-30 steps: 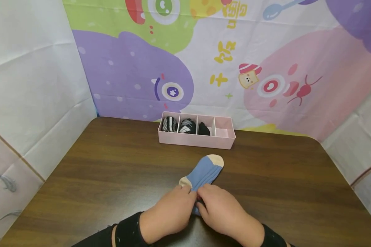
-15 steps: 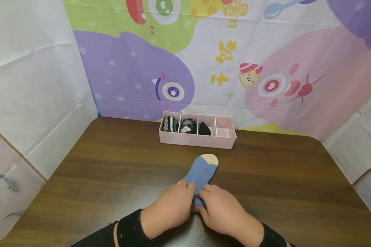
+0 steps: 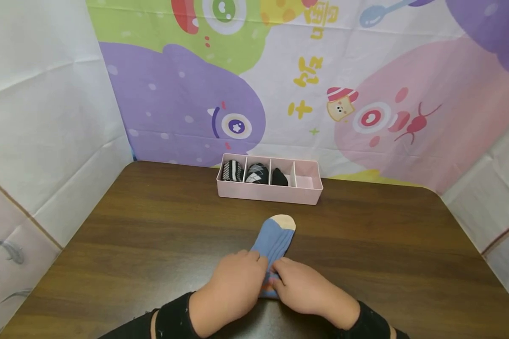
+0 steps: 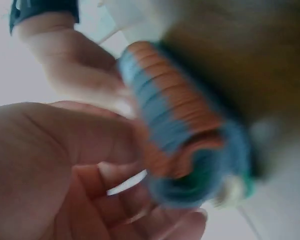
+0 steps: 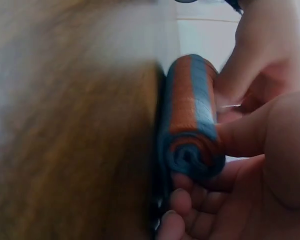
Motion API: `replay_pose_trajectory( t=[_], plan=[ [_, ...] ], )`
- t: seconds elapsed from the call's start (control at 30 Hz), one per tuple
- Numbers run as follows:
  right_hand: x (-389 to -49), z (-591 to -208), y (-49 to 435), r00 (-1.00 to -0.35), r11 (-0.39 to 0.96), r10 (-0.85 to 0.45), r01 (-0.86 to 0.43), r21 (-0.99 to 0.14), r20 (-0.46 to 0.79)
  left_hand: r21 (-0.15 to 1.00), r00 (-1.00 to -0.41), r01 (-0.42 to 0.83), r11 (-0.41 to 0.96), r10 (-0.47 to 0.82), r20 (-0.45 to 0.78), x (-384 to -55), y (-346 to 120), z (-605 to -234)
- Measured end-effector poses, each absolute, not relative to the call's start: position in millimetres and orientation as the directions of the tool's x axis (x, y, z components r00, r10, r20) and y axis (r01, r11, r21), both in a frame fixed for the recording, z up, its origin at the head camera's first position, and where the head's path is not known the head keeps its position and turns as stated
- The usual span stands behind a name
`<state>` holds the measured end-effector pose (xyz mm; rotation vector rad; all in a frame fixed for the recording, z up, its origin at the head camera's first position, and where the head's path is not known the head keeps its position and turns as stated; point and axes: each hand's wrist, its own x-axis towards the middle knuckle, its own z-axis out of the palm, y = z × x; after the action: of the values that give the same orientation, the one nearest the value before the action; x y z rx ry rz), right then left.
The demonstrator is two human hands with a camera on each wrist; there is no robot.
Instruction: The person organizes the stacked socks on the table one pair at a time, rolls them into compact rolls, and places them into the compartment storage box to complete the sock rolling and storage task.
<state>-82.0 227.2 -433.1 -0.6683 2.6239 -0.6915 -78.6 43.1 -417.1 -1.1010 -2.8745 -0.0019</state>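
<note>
A blue sock with a cream toe [image 3: 273, 240] lies on the table, toe pointing away from me. Its near end is rolled into a tight cylinder with orange and blue stripes, and the coiled end of this roll [image 5: 190, 155] shows in the right wrist view. My left hand [image 3: 237, 285] grips the roll from the left, thumb on top and fingers underneath; the left wrist view of the roll [image 4: 172, 105] is blurred. From the right, my right hand [image 3: 303, 287] pinches the roll's other end between thumb and fingers. The left hand covers the sock's heel in the head view.
Beyond the sock, a pink box [image 3: 269, 191] with dividers stands at the back of the brown table [image 3: 152, 226]. Its left compartments hold a striped sock [image 3: 232, 170], an argyle sock [image 3: 257, 173] and a black sock [image 3: 279, 177]. A printed cloth [image 3: 297, 94] hangs behind.
The sock's toe has swung left, and the sock lies straighter before me. Its cream heel has gone from sight under the left hand. Orange now shows between the hands.
</note>
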Motion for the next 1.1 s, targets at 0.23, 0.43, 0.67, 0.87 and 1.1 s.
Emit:
replay_pose_trajectory(
  t=[0.23,0.43,0.67,0.87,1.1],
  plan=[
    [-86.0,-431.9,225.4,-0.807,0.755,-0.524,-0.292,-0.586,-0.273,-0.139,-0.641,0.753,0.643,0.765,0.062,-61.3,40.9,-412.1],
    [-83.4,-431.0,223.7,-0.852,0.783,-0.489,-0.334,-0.524,-0.187,0.028,-0.614,0.789,0.614,0.789,0.001,-70.9,37.5,-414.0],
    [-80.4,-429.5,223.4,-0.816,0.752,-0.577,-0.549,-0.365,0.039,0.142,-0.589,0.789,0.597,0.802,-0.100,-84.4,38.2,-414.7],
    [-77.2,-423.5,226.3,-0.789,0.744,-0.612,-0.599,-0.296,0.060,0.181,-0.579,0.790,0.586,0.810,-0.094,-93.2,36.7,-410.8],
    [-71.0,-420.4,219.3,-0.808,0.789,-0.585,-0.588,-0.177,0.071,0.177,-0.567,0.809,0.560,0.824,-0.016,-98.7,32.6,-411.6]
  ],
)
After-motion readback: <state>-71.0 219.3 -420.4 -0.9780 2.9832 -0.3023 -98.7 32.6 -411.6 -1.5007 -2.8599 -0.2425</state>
